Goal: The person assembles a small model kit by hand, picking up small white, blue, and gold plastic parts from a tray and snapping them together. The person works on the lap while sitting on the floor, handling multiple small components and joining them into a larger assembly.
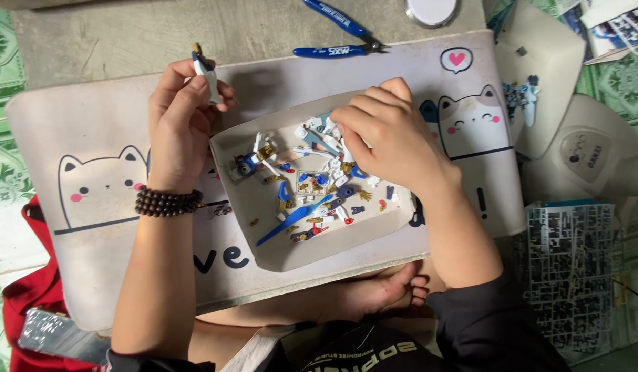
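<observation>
Now your left hand (pixel 178 117) pinches a small white and blue model piece (pixel 204 72) above the cat-printed mat (pixel 98 138). Your right hand (pixel 384 134), fingers curled, digs in the loose small parts (pixel 305 186) inside the beige tray (pixel 264 241), hiding some. Blue nippers (pixel 340 49) lie beyond the tray.

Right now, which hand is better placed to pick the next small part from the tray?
The right hand: it is already over the tray, fingers down among the loose parts. The left hand is outside the tray and holds a small piece.
</observation>
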